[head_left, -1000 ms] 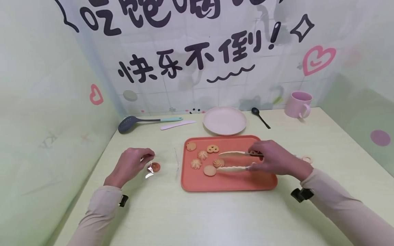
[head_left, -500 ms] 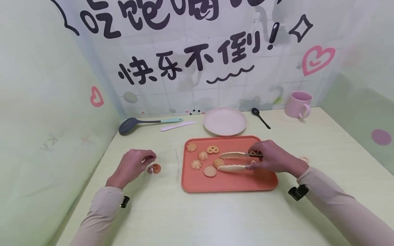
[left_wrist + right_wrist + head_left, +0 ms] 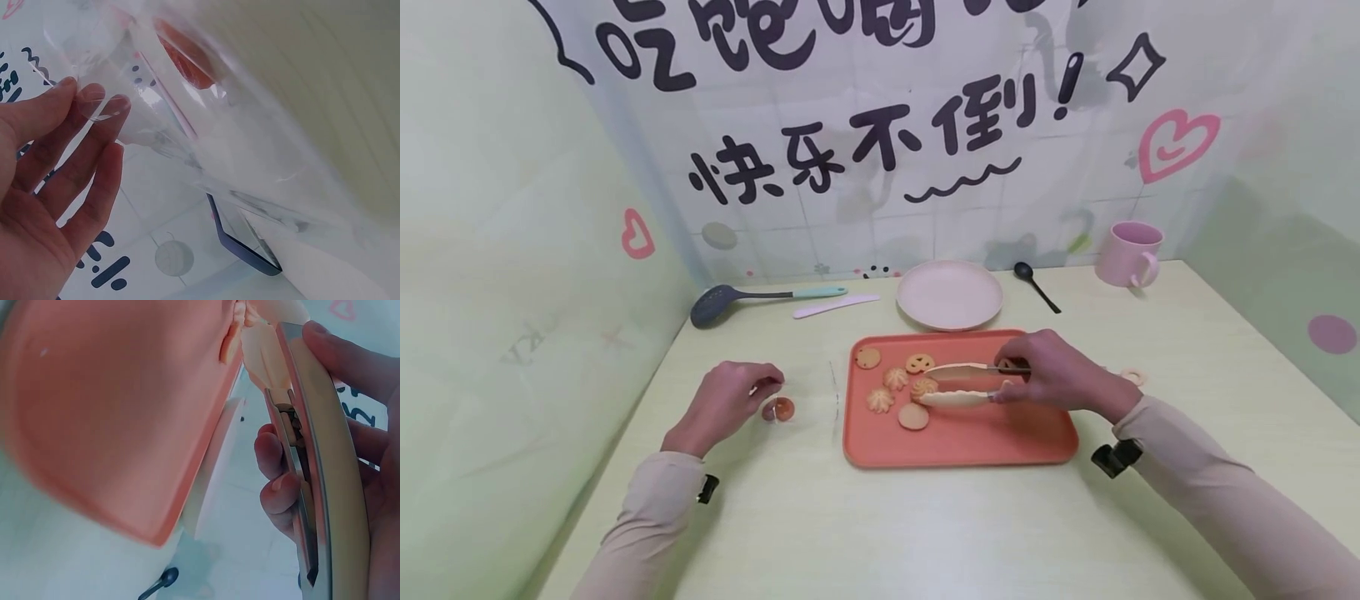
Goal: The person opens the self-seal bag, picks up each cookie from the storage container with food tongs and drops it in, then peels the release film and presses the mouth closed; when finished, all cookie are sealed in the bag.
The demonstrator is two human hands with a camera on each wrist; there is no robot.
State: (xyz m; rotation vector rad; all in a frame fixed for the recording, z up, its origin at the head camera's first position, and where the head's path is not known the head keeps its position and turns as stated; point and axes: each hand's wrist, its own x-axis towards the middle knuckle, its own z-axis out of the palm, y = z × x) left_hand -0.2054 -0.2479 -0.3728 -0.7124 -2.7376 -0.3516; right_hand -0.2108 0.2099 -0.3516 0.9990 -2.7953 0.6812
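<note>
My left hand pinches the edge of a clear plastic bag between thumb and fingertips. Inside the bag lie reddish-brown round pieces, blurred in the left wrist view. With my right hand I grip a pair of tongs, metal with cream-coloured tips, above an orange tray. The tips stand apart, on either side of a swirl cookie; whether they touch it I cannot tell. Around it on the tray are a pretzel-shaped cookie, a plain round cookie and several others.
Behind the tray stands a pink plate, with a black spoon and a pink mug to its right. A slotted ladle and a lilac knife lie back left. A ring-shaped cookie shows beyond my right wrist.
The tongs have shifted slightly left and away from me, so their tips moved from the plain round cookie's edge to the swirl cookie. My left hand stays at the bag, nearly still.
</note>
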